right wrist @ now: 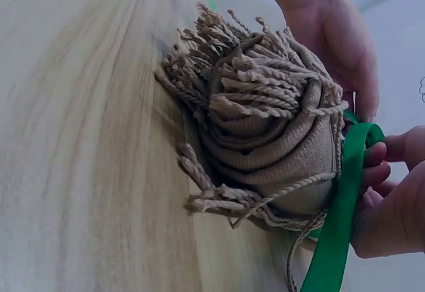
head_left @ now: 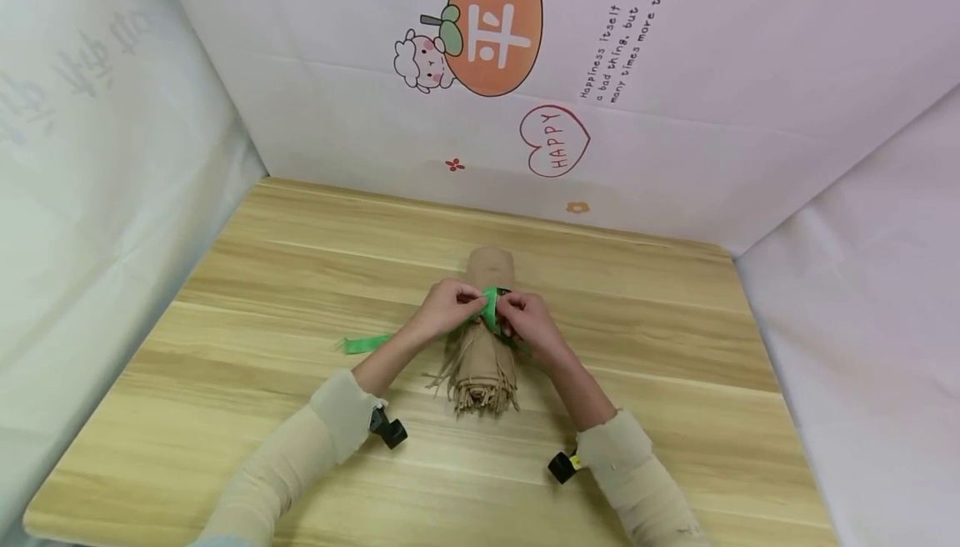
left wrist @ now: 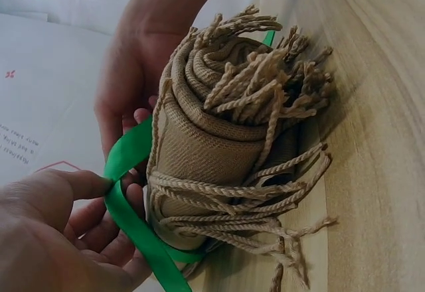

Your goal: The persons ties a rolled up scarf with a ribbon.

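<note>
A brown scarf (head_left: 487, 355) with twisted fringe lies rolled up on the table, its fringed end toward me. A green ribbon (head_left: 490, 305) goes round the middle of the roll. On top of the roll, my left hand (head_left: 448, 307) pinches the ribbon between thumb and fingers, which shows close up in the left wrist view. Facing it from the other side, my right hand (head_left: 531, 323) pinches a looped part of the ribbon (right wrist: 344, 206). In the left wrist view the scarf's coiled end (left wrist: 226, 79) and hanging tassels show; the roll's underside is hidden.
One ribbon tail (head_left: 366, 344) trails over the wooden table (head_left: 247, 397) to the left of the scarf. A printed white cloth (head_left: 337, 113) hangs behind the table, and white sheets (head_left: 885, 280) flank both sides. Small black cameras (head_left: 388, 428) are strapped at both wrists.
</note>
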### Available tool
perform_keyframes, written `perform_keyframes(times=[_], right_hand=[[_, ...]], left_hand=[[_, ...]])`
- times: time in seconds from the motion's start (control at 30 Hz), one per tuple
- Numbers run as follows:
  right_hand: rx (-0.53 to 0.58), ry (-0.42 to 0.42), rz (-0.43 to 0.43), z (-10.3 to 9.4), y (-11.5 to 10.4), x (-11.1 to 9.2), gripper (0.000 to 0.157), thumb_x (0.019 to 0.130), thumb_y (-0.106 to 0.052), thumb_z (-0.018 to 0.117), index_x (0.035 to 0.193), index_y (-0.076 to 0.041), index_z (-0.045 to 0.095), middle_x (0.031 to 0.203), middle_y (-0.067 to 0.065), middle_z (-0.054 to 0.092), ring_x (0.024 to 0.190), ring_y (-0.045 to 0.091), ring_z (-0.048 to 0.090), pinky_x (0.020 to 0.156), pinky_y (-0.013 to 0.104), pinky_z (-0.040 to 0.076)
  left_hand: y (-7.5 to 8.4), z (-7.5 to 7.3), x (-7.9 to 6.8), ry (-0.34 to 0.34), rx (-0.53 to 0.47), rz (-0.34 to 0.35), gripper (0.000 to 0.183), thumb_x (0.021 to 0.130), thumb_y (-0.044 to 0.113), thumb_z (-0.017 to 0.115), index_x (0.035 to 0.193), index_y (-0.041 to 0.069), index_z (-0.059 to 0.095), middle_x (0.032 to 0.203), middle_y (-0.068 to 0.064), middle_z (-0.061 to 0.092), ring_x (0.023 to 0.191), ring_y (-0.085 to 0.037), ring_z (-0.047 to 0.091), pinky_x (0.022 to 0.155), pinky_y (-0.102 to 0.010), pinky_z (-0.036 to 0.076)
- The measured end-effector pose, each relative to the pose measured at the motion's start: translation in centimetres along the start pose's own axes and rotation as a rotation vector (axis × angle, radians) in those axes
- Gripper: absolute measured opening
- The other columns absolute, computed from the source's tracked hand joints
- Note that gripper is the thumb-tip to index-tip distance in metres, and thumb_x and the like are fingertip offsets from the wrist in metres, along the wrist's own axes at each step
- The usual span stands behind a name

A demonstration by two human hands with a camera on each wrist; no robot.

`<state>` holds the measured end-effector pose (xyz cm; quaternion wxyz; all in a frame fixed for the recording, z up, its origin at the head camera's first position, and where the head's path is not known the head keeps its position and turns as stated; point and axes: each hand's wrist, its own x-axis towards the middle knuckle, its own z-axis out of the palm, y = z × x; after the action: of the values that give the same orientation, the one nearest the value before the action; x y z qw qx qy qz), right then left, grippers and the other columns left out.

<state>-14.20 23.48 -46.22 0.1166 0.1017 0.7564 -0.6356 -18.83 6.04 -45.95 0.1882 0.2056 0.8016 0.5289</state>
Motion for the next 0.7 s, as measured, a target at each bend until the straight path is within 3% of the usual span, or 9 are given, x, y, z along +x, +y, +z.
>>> perform_keyframes(times=[0.17, 0.33, 0.57, 0.7], right_hand=[[0.03, 0.049, -0.027, 0.2, -0.2, -0.1, 0.032, 0.094, -0.036, 0.054, 0.094, -0.006, 0.064, 0.072, 0.003, 0.054, 0.055, 0.013, 0.042, 0.046, 0.022, 0.032], [0.017, 0.098, -0.078, 0.5, -0.5, 0.2, 0.026, 0.09, -0.032, 0.061, 0.097, -0.008, 0.065, 0.087, 0.002, 0.059, 0.065, 0.011, 0.048, 0.056, 0.023, 0.04], [0.063, 0.151, -0.111, 0.2, -0.5, 0.4, 0.02, 0.091, -0.021, 0.062, 0.102, -0.005, 0.066, 0.086, 0.0, 0.061, 0.07, 0.011, 0.051, 0.06, 0.021, 0.044], [0.037, 0.161, -0.154, 0.1, -0.7, 0.2, 0.021, 0.09, -0.02, 0.063, 0.102, -0.003, 0.068, 0.085, 0.001, 0.063, 0.069, 0.01, 0.053, 0.058, 0.021, 0.045]], left_hand=[[0.1, 0.1, 0.0, 0.0, 0.024, 0.015, 0.017, 0.091, 0.022, 0.061, 0.097, 0.01, 0.072, 0.085, 0.0, 0.07, 0.076, -0.011, 0.065, 0.071, -0.027, 0.053], [0.3, -0.1, 0.0, 0.02, 0.028, 0.025, 0.016, 0.089, 0.021, 0.064, 0.096, 0.009, 0.072, 0.086, -0.002, 0.07, 0.076, -0.012, 0.064, 0.071, -0.026, 0.053], [0.1, -1.0, 0.1, 0.057, -0.181, -0.041, 0.016, 0.088, 0.019, 0.065, 0.099, 0.009, 0.071, 0.097, -0.005, 0.069, 0.087, -0.016, 0.064, 0.077, -0.029, 0.052], [-0.3, -1.3, 0.1, 0.084, -0.226, -0.053, 0.02, 0.087, 0.023, 0.066, 0.101, 0.009, 0.072, 0.107, -0.005, 0.067, 0.096, -0.016, 0.061, 0.081, -0.028, 0.051]])
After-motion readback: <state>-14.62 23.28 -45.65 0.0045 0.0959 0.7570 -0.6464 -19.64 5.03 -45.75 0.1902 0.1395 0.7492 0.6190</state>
